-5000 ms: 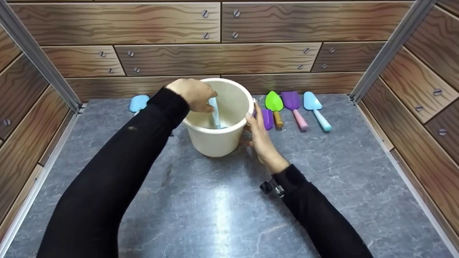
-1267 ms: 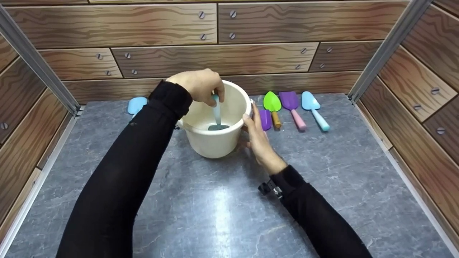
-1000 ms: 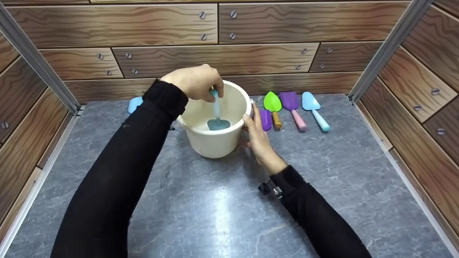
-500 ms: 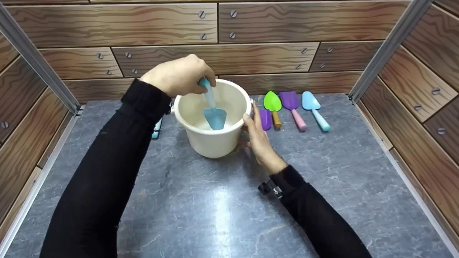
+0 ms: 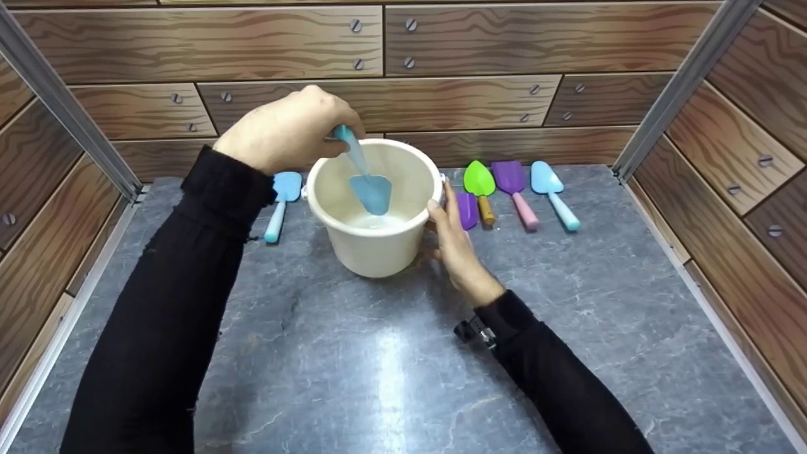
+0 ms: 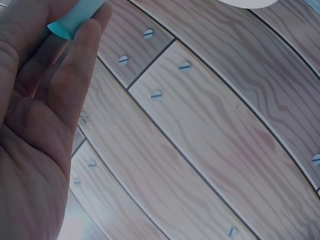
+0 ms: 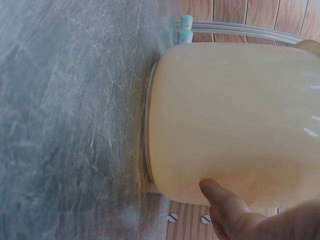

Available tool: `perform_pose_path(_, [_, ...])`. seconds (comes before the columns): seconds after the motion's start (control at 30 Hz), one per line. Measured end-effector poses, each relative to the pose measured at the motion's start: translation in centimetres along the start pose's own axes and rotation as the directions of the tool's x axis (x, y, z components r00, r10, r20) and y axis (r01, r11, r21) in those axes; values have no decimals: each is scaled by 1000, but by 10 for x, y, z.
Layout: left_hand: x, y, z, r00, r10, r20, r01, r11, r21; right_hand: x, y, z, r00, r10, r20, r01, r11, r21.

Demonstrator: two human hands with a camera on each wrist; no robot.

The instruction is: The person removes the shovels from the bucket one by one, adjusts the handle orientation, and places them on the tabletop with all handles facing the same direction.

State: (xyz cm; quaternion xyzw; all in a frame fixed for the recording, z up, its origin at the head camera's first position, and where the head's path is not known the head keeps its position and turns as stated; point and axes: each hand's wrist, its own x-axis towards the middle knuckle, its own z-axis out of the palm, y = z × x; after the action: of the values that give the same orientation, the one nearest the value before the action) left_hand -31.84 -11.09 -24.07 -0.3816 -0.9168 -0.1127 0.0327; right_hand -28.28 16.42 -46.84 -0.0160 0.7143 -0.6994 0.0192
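Observation:
My left hand [image 5: 290, 129] pinches the handle end of a light blue toy shovel [image 5: 372, 194] above the bucket. Its blade hangs downward inside the cream bucket [image 5: 378, 252], which stands upright on the grey surface. In the left wrist view, fingers and thumb hold the pale turquoise handle [image 6: 75, 20]. My right hand [image 5: 460, 252] lies against the bucket's right side, fingers fairly straight and the thumb near the rim. In the right wrist view, a fingertip touches the bucket wall [image 7: 230, 120]. Part of the right hand's fingers is hidden behind the bucket.
Left of the bucket lies a blue shovel [image 5: 285, 195]. To its right lie a purple shovel [image 5: 467, 210], partly hidden, a green trowel [image 5: 480, 183], another purple shovel [image 5: 512, 183] and a blue trowel [image 5: 548, 183]. Wood-patterned walls [image 5: 302, 41] enclose the back and sides.
My left hand has moved up and leftward, raising the shovel from low in the bucket. The blue shovel beside the bucket is now uncovered; another farther left is hidden. My right hand stays put.

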Motion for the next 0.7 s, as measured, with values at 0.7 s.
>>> perform_pose_path(0.7, [-38, -12, 10, 962, 55, -267, -50, 998, 25, 1, 2, 0, 1000, 2, -4, -2, 1000, 8])
